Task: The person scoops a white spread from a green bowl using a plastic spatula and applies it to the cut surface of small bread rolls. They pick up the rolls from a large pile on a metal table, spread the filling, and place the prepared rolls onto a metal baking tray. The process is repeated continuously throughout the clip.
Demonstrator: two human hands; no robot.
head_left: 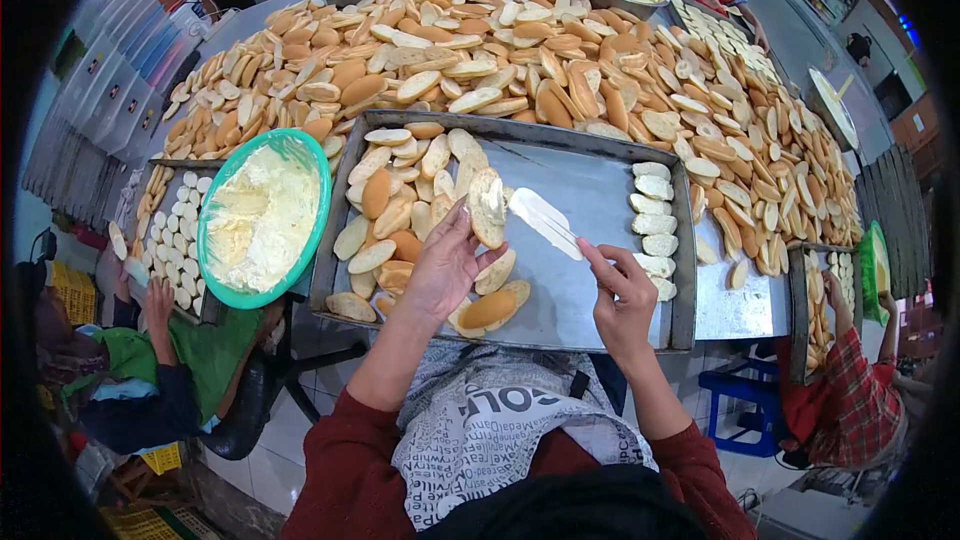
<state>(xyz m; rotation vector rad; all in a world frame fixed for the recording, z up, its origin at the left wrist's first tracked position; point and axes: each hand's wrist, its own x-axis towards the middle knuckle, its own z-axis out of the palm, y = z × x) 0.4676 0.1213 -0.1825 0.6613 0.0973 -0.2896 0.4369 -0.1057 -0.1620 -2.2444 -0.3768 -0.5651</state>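
Note:
My left hand (448,262) holds up a slice of bread (487,206) with some white cream on its cut face. Closed around the handle of a spatula, my right hand (622,298) is just to the right of it. The spatula's blade (540,215) is coated with cream and points toward the slice. Below both hands lies a metal tray (560,290). Plain bread slices (395,212) are heaped in its left part, and several cream-covered slices (655,224) line its right side. A green bowl (322,202) of cream stands at the tray's left.
A large pile of bread slices (560,60) covers the table beyond the tray. A metal bowl (608,2) of cream stands at the back. Co-workers' hands (160,305) are busy at other trays on the left, right and far side. A blue stool (745,405) stands at lower right.

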